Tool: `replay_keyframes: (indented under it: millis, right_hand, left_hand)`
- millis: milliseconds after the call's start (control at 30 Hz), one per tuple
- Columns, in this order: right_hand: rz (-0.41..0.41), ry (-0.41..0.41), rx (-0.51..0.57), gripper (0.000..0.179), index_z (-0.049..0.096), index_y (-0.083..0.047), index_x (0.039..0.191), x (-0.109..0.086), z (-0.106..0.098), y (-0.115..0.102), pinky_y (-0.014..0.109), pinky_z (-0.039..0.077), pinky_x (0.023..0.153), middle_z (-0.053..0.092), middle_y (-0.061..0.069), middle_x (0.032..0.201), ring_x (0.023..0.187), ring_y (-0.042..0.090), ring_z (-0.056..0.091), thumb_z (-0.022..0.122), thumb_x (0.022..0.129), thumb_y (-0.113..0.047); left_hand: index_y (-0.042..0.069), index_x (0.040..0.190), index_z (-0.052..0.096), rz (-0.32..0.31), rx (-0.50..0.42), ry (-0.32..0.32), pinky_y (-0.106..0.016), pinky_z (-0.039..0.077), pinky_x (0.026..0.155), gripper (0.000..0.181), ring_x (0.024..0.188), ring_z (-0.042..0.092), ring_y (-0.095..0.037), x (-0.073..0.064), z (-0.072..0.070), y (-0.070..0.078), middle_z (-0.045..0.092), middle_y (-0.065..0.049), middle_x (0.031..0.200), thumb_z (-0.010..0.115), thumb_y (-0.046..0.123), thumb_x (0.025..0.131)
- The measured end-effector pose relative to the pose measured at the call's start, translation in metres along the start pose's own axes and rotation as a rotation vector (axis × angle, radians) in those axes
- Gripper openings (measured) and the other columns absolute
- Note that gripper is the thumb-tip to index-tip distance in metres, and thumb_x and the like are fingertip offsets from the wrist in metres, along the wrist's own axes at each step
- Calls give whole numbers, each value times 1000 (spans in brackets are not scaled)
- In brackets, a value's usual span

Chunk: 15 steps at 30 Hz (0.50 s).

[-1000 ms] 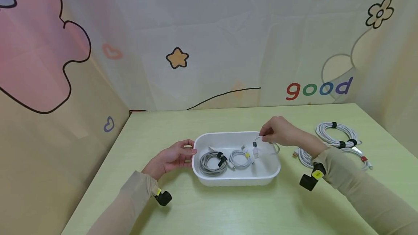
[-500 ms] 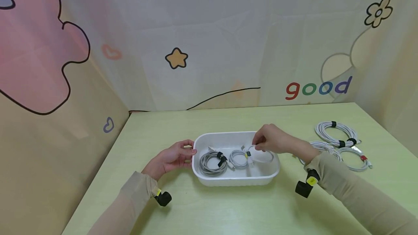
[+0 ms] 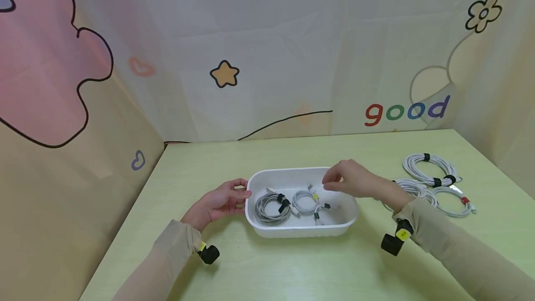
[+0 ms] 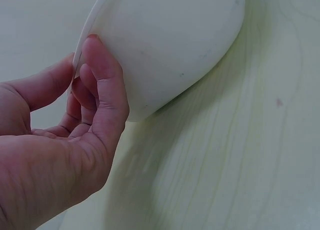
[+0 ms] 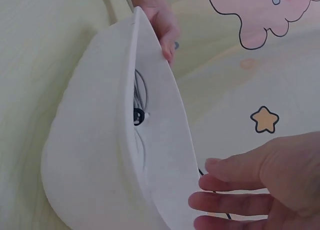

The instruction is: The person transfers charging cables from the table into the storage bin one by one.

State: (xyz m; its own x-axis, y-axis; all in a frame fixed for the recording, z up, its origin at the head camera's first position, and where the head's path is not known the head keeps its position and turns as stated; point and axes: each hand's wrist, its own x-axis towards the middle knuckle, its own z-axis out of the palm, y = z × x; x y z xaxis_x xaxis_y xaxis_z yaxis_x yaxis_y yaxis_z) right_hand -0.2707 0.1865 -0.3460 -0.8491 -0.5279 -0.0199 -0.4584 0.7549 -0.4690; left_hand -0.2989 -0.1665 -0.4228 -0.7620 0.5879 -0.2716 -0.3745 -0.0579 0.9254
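At centre frame we see a white, round-cornered plastic bin (image 3: 284,232), its left rim pinched by the left hand (image 3: 223,200). Inside lie a grey coiled cable (image 3: 271,220), a white yellow-tied coiled cable (image 3: 307,212) and a small black-tied white cable (image 3: 316,216); above its right end, we see the right hand (image 3: 351,179), fingers loosely extended.

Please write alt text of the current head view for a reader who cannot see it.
A person's left hand grips the rim of a white tub of coiled cables on a table, while the right hand, holding nothing, hovers over the tub's other end. More cables lie to the right.
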Motion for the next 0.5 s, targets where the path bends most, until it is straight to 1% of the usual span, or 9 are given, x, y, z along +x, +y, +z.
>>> replay_keyframes:
  millis: [67, 133, 233, 300, 367, 433, 500]
  right_hand:
    - [21, 81, -20, 17, 72, -1, 101, -4, -5, 7, 28, 52, 69, 72, 7, 90, 79, 15, 60, 66, 90, -13]
    - [53, 144, -42, 16, 71, 0, 100, -8, -10, 17, 29, 53, 68, 71, 9, 89, 78, 16, 60, 64, 92, -12]
    - [95, 190, -89, 16, 70, 2, 99, -15, -19, 35, 33, 54, 67, 70, 11, 88, 77, 19, 60, 63, 91, -10]
    - [122, 196, -126, 14, 69, 3, 97, -19, -25, 48, 38, 55, 69, 70, 14, 87, 76, 23, 61, 63, 90, -7]
    - [161, 179, -155, 15, 68, 6, 98, -24, -29, 62, 43, 55, 72, 69, 17, 89, 79, 27, 62, 63, 89, -5]
    - [204, 144, -183, 17, 67, 8, 99, -29, -32, 76, 48, 55, 77, 68, 21, 92, 83, 32, 63, 62, 87, -2]
    - [252, 91, -193, 19, 66, 10, 102, -34, -33, 89, 50, 54, 80, 67, 23, 95, 87, 35, 63, 60, 86, 2]
  left_hand:
    - [10, 107, 45, 5, 2, -6, -28, 56, 69, 13, 78, 61, -11, 1, 0, 0, 58, 0, 92, 51, 4, 97]
    - [10, 107, 44, 6, -1, -9, -28, 56, 69, 13, 77, 61, -11, 1, 0, -1, 58, 0, 91, 50, 3, 97]
    - [10, 107, 44, 7, -3, -9, -29, 56, 69, 14, 77, 61, -11, 1, 0, -1, 58, 0, 91, 50, 3, 97]
    - [10, 108, 44, 4, -4, -3, -29, 56, 69, 15, 78, 61, -11, 1, 0, -1, 58, 0, 92, 50, 3, 97]
    - [10, 110, 43, 1, -5, 5, -29, 56, 69, 16, 78, 61, -12, 0, 0, -1, 58, -1, 93, 50, 3, 97]
    - [10, 110, 43, 0, -6, 10, -29, 56, 70, 16, 79, 61, -12, 0, 0, -1, 58, -1, 94, 50, 3, 97]
    - [10, 110, 44, 0, -12, 8, -29, 56, 70, 16, 79, 61, -12, 0, 0, -1, 58, -1, 94, 50, 2, 97]
